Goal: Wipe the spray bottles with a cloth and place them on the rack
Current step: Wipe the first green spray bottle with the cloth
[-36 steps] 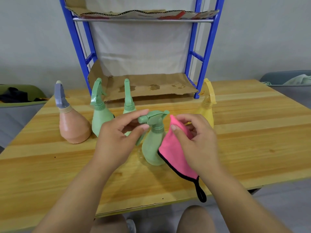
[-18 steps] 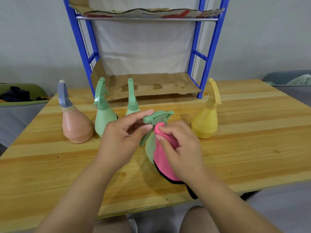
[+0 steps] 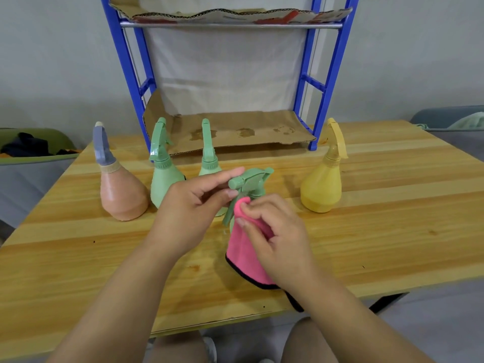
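left hand pinches green bottle nozzle | right hand grips pink cloth | table right clear

Left hand pinching, right hand apparently clenched; both forearms extended.

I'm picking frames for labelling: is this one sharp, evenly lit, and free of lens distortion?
Head view: light is soft and even, without glare; the hands cast only a faint shadow on the table. Focus is slightly soft. Wide-angle distortion slants the blue rack posts and curves the table's edges.
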`<state>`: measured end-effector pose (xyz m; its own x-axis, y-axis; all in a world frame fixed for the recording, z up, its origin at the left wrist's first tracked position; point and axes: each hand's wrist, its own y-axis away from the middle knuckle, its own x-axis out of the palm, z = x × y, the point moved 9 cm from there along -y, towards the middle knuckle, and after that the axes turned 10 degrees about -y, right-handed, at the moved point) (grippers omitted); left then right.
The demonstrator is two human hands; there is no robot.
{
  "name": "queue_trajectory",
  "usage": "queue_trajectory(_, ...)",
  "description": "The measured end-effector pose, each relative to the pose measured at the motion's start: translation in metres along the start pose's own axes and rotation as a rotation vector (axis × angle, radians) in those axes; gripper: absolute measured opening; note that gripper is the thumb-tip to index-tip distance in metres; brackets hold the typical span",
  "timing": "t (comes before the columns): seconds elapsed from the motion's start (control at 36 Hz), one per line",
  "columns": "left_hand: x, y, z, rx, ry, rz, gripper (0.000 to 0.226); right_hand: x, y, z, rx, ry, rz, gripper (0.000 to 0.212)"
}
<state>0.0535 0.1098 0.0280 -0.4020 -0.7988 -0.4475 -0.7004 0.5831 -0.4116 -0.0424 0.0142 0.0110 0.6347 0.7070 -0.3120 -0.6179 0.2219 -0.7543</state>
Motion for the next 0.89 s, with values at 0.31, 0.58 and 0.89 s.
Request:
queue_trajectory(0.31,-0.001,0.000,0.001,0.011,-0.045,-0.017,0.040,-0.001,-0.002,0.000,-0.010,-0.031,-0.047,0.006)
queue_trajectory(0.58,0.003,0.003,0.000,0.003,0.062,-0.025,0.038,-0.010,0.007,-0.008,0.061,-0.004,-0.047,0.011)
queue_trajectory(0.89,0.019,-0.004,-0.001,-0.048,0.012,-0.073,0.029,-0.033,-0.004,-0.027,0.282,0.036,-0.127,0.030)
